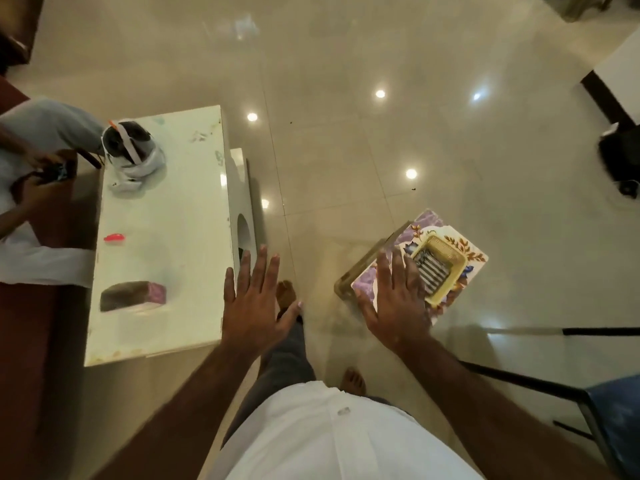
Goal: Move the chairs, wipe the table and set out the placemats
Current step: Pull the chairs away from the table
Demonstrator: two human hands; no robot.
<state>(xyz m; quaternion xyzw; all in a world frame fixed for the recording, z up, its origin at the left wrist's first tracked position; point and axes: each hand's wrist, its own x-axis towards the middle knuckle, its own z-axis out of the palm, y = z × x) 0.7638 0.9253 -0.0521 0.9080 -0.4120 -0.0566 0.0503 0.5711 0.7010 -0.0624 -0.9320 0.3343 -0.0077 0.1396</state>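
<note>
I look down at a white low table [187,202] on the left. On it lie a dark folded cloth with a pink edge [133,295], a small red item [114,237] and a headset [130,148]. My left hand [254,303] hovers with straight, spread fingers beside the table's right edge, holding nothing. My right hand [398,299] is spread flat over the left part of a small flower-patterned stool [453,258] on the floor, which carries a yellow tray [446,261]. Whether that hand touches the stool I cannot tell.
A person [31,161] sits at the table's left on a dark red seat, holding a device. A black metal chair with a blue seat [613,407] stands at the lower right. A dark bag [620,157] lies at the far right. My bare feet stand on glossy tiles [346,133].
</note>
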